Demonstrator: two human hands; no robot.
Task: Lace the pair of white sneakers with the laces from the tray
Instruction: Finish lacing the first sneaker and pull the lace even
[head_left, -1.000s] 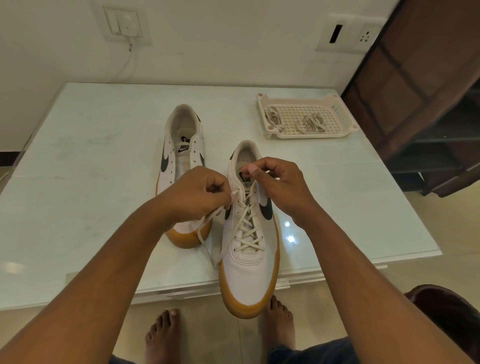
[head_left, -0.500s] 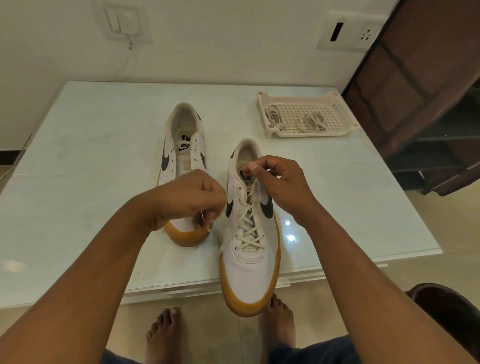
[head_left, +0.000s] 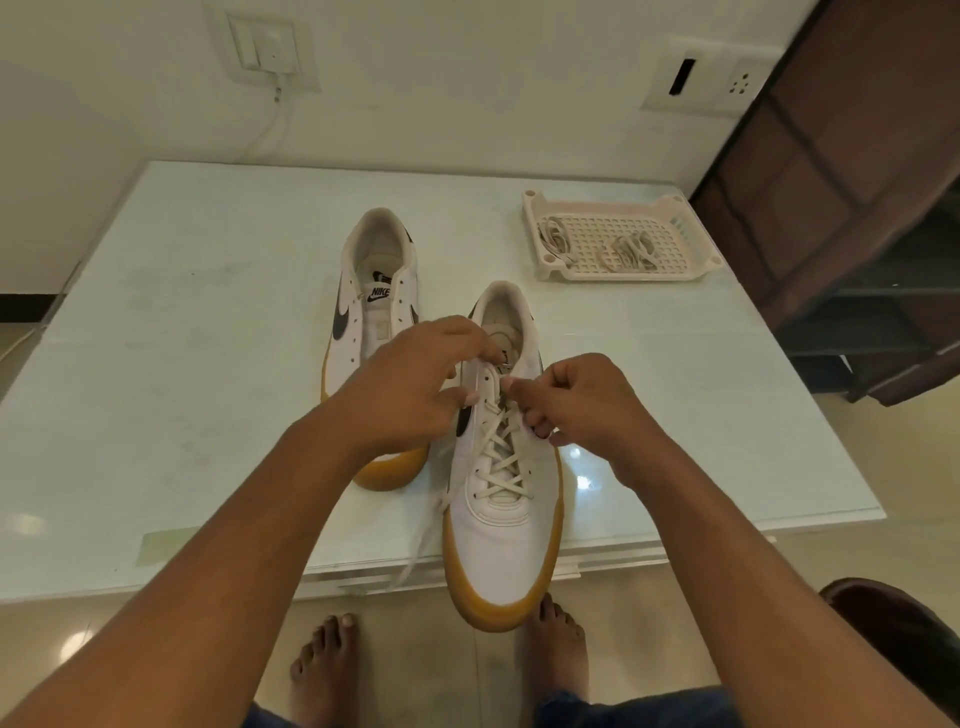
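The near white sneaker (head_left: 501, 545) with a gum sole lies toe toward me, its toe past the table's front edge. A cream lace (head_left: 501, 457) crosses its lower eyelets. My left hand (head_left: 410, 395) reaches over the sneaker's upper part and pinches its left eyelet flap between fingers and thumb. My right hand (head_left: 582, 410) pinches the lace's other end at the upper eyelets. A loose lace end (head_left: 421, 545) hangs down the sneaker's left side to the table edge. The second sneaker (head_left: 374, 291) lies unlaced behind my left hand. Two lace bundles (head_left: 628, 252) lie in the white tray (head_left: 535, 213).
The pale glass-topped table (head_left: 182, 389) stands against a wall with a switch plate (head_left: 265, 49) and a socket (head_left: 711, 78). A dark wooden shelf unit (head_left: 857, 208) stands at the right. My bare feet (head_left: 324, 670) are on the floor below the table edge.
My left hand let the lace end drop and moved right and up onto the near sneaker's eyelet flap. My right hand shifted slightly toward me, still pinching the lace.
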